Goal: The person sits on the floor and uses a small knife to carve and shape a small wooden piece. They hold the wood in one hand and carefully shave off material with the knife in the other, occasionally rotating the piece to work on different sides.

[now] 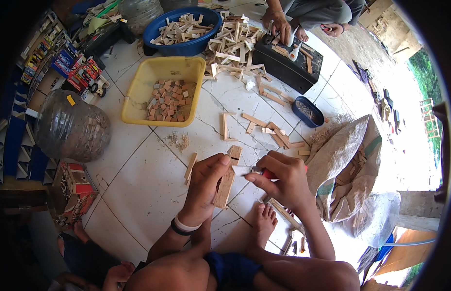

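White floor tiles [138,184] spread beneath both hands, with wood pieces [230,46] heaped well beyond them.
From my remote post I see the left hand [204,182] grasping a wooden block [227,186] that slants between the two hands; the right hand [285,177] grips a red-handled knife [256,170], its blade at the block's right side, though I cannot tell whether they touch. Ahead of the left hand sits a yellow basin [132,97] of small brown pieces [169,99]; right of the right hand, a sack [342,157].
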A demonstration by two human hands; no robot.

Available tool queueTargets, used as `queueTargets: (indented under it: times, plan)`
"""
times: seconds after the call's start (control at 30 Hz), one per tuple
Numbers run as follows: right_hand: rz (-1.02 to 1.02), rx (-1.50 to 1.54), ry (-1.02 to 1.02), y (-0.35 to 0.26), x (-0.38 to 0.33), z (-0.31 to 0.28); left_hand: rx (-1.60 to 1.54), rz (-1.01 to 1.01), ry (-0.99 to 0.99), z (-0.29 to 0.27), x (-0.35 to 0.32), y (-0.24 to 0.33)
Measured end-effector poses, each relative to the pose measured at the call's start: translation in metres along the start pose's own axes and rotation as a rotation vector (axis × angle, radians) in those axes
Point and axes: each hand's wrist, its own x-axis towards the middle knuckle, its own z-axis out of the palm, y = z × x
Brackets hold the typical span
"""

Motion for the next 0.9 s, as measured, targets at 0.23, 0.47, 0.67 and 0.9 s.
queueTargets:
  times: [0.23, 0.47, 0.67, 0.9]
  plan:
    - [0.201, 0.133, 0.040, 0.008, 0.006, -0.002, 0.054, 0.000, 0.030, 0.003, 0.000, -0.004]
    - [0.444, 0.609, -0.087, 0.007, -0.001, 0.005, 0.150, -0.009, 0.017, 0.007, 0.002, 0.000]
    - [0.162, 0.289, -0.068, -0.006, -0.007, 0.022, 0.011, -0.077, 0.111, 0.011, 0.004, -0.001]
    - [0.199, 0.391, -0.064, -0.005, -0.006, 0.025, -0.065, -0.078, -0.036, 0.006, 0.003, 0.001]
